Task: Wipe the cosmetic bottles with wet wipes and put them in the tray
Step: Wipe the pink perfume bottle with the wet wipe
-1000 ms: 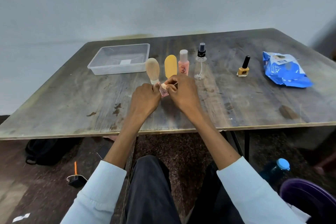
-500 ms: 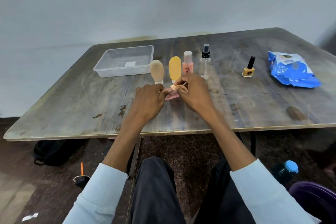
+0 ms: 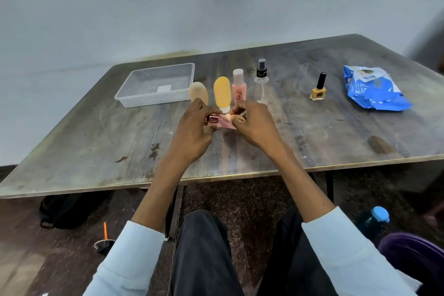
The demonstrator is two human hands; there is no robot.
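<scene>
Above the table's middle, my left hand (image 3: 192,137) and my right hand (image 3: 257,125) hold a small pink tube (image 3: 227,124) between them. The left fingers pinch its shiny rose-coloured cap end (image 3: 212,118). The right fingers grip the flat pink end, with a white scrap, perhaps a wipe (image 3: 242,114), tucked in them. Behind the hands stand a beige bottle (image 3: 199,92), a yellow bottle (image 3: 222,92), a pink bottle (image 3: 239,89) and a clear spray bottle (image 3: 261,79). The clear plastic tray (image 3: 134,98) sits at the back left with no bottles in it.
A yellow nail polish bottle (image 3: 318,90) stands to the right, and a blue wet-wipe pack (image 3: 374,91) lies beyond it near the right edge. Under the table are a black bag (image 3: 64,211), a blue-capped bottle (image 3: 374,220) and a purple bin (image 3: 415,255).
The pink tube has turned in my fingers, so its shiny cap now shows at my left hand. Both hands stay at the table's middle. My head view has shifted slightly.
</scene>
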